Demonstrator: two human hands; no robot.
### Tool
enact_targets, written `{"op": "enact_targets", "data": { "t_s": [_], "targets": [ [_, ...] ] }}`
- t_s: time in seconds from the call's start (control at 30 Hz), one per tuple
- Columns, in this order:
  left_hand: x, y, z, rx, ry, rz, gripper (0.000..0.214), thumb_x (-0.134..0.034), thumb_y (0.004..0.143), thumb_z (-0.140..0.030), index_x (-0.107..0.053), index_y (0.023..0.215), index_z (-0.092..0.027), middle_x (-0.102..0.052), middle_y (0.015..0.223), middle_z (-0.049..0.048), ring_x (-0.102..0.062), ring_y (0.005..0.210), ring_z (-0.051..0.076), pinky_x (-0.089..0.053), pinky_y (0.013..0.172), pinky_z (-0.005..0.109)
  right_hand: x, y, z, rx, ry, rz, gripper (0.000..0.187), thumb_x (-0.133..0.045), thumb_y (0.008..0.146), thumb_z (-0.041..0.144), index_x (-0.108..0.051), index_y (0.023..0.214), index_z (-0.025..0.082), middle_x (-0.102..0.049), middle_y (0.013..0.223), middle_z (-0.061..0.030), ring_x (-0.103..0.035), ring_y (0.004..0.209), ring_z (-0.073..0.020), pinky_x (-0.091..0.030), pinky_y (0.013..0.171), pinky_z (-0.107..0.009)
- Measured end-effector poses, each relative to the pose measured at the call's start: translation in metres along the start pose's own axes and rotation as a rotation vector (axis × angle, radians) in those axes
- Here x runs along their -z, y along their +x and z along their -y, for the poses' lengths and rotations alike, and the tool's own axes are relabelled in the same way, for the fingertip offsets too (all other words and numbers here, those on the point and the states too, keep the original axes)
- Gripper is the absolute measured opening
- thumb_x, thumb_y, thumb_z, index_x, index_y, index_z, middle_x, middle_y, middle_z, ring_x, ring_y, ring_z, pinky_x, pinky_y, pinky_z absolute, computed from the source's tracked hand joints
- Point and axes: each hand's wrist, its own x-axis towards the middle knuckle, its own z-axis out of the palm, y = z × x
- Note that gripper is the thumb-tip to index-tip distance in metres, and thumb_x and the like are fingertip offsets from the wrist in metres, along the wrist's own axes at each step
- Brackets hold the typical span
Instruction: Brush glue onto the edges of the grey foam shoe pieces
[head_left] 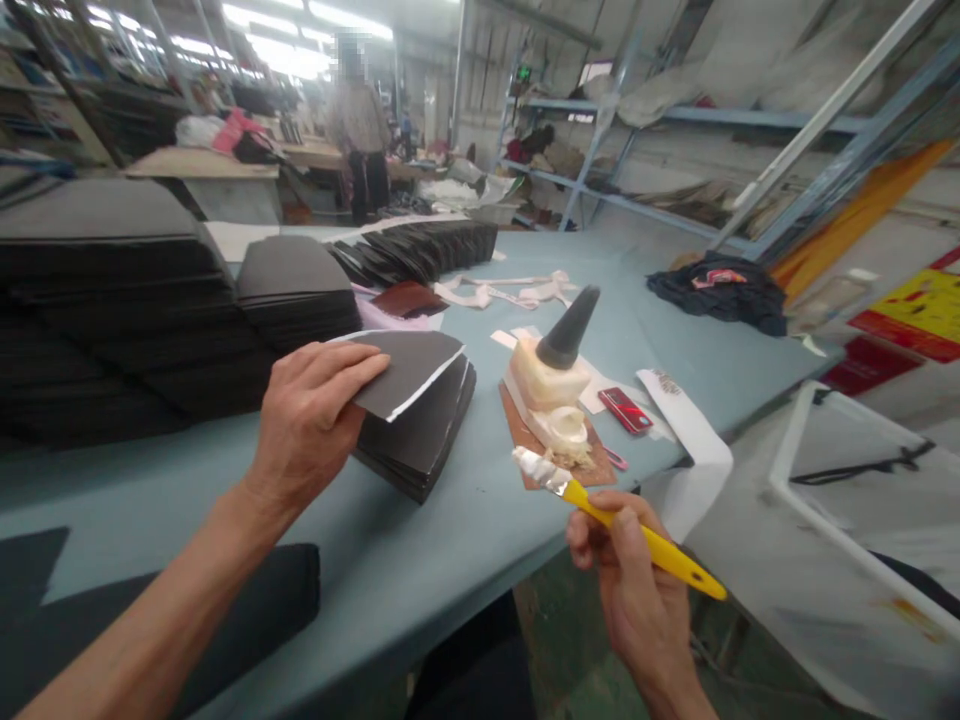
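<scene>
Currently left grip [311, 410] pinching dark sheet [412, 362], nine o'clock, white along edge; right grip [639, 585] pinching yellow brush [667, 555], five o'clock. Best: light, even strokes, sheet held steady, white paste [534, 465] kept off middle.

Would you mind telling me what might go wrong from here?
The lifted dark sheet has a white strip along its edge; if the left hand lets it drop, it might smear or stick to the stack below. The brush in the right hand has a white-coated tip, which could drip onto the table.
</scene>
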Motion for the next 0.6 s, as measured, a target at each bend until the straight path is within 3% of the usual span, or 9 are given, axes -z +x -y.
{"op": "enact_targets", "data": {
  "t_s": [0.17,0.33,0.5,0.6],
  "targets": [
    [0.040,-0.014,0.001,-0.055,0.022,-0.101,0.044,-0.054,0.099,-0.009,-0.072,0.135,-0.025,-0.078,0.135,0.0095,-0.067,0.133,0.030,-0.048,0.115,0.052,-0.012,-0.001,0.013,0.206,-0.090,0.136,0.022,-0.057,0.111,0.041,-0.074,0.105,0.028,-0.079,0.082,0.0036,-0.066,0.058,-0.0066,-0.057,0.057,-0.016],
    [0.088,-0.056,0.001,-0.065,0.035,-0.120,0.047,-0.062,0.097,-0.012,-0.071,0.141,-0.026,-0.077,0.134,0.0134,-0.061,0.141,0.032,-0.041,0.122,0.053,-0.033,-0.002,0.025,0.336,-0.099,0.198,0.017,-0.052,0.113,0.031,-0.069,0.112,0.028,-0.080,0.080,0.0058,-0.066,0.054,-0.0064,-0.058,0.056,-0.017],
    [0.144,-0.092,-0.002,0.021,0.078,-0.184,0.041,-0.075,0.095,-0.023,-0.075,0.136,-0.026,-0.078,0.129,0.0124,-0.065,0.135,0.031,-0.044,0.120,0.052,-0.051,-0.013,0.039,0.451,-0.079,0.209,0.013,-0.055,0.111,0.025,-0.067,0.106,0.024,-0.079,0.079,0.0042,-0.068,0.058,-0.0095,-0.058,0.056,-0.022],
    [0.176,-0.105,-0.007,0.126,0.064,-0.254,0.040,-0.078,0.093,-0.017,-0.077,0.131,-0.030,-0.078,0.125,0.0070,-0.068,0.127,0.024,-0.048,0.116,0.047,-0.063,-0.020,0.041,0.533,-0.158,0.286,0.012,-0.058,0.109,0.021,-0.067,0.102,0.022,-0.079,0.079,0.0037,-0.068,0.057,-0.0089,-0.058,0.058,-0.022]
  ]
}}
